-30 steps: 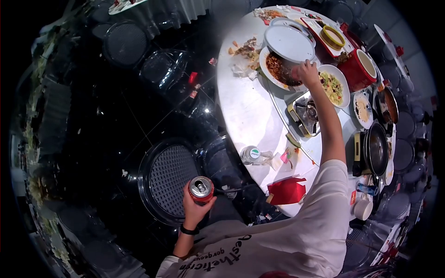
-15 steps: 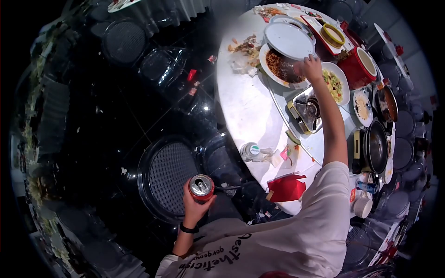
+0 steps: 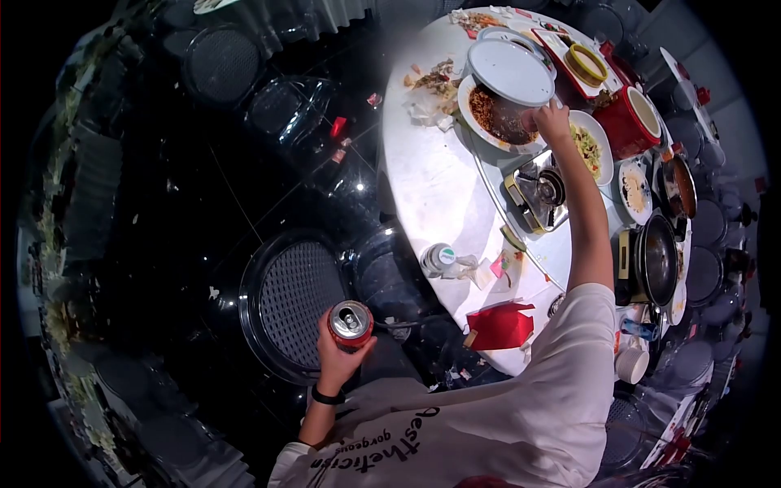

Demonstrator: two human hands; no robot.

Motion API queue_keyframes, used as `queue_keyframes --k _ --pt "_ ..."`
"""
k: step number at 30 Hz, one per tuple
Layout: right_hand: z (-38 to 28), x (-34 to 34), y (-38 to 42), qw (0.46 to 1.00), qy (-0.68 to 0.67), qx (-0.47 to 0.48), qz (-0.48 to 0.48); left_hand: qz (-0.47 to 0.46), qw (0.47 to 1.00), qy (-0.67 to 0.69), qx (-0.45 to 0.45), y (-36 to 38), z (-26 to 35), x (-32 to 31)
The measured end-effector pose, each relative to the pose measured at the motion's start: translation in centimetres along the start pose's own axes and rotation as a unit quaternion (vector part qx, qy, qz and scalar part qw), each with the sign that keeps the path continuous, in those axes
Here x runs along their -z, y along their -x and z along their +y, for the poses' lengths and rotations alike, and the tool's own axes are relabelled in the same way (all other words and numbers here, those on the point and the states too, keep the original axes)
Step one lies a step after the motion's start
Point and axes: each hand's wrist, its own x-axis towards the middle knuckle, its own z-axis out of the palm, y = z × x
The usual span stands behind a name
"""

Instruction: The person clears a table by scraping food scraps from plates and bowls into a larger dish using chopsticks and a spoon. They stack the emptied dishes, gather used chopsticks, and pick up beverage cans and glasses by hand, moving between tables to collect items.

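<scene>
My left hand (image 3: 339, 350), with a black wristband, is wrapped around an opened red drink can (image 3: 351, 322), its silver top facing up. Over the table, my right hand (image 3: 553, 120) reaches to the rim of a white bowl of dark brown, bitty food (image 3: 488, 114). Its fingers are closed at a see-through, blurred thing above the food, which I cannot make out. A white plate (image 3: 511, 71) overlaps the bowl's far side. Close to my right wrist are a dish of yellow-green food (image 3: 586, 150) and a portable gas stove (image 3: 541, 191).
The round white table (image 3: 423, 195) also bears a red pot (image 3: 630, 122), a black pan (image 3: 655, 260), a clear bottle (image 3: 439, 260), a red paper box (image 3: 500, 327) and food scraps (image 3: 435, 85). A dark stool (image 3: 297, 305) stands beside it, with litter on the floor.
The view has shifted slightly. My left hand still holds the can, a little higher in view. My right hand stays over the bowl, having moved slightly down and to the right.
</scene>
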Motion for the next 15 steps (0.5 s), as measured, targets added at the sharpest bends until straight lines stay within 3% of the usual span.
queue_keyframes --k 5,11,15 --pt "-0.5 0.1 0.8 0.999 -0.025 -0.007 -0.036 0.004 1.000 -0.002 -0.008 0.1 0.2 0.2" --pt "-2.3 -2.5 2.0 0.996 -0.041 -0.080 0.010 0.001 1.000 0.016 -0.013 0.3 0.2 0.3" --pt "-3.4 -2.2 2.2 0.999 0.027 0.029 -0.009 0.003 1.000 -0.006 -0.021 0.5 0.6 0.2"
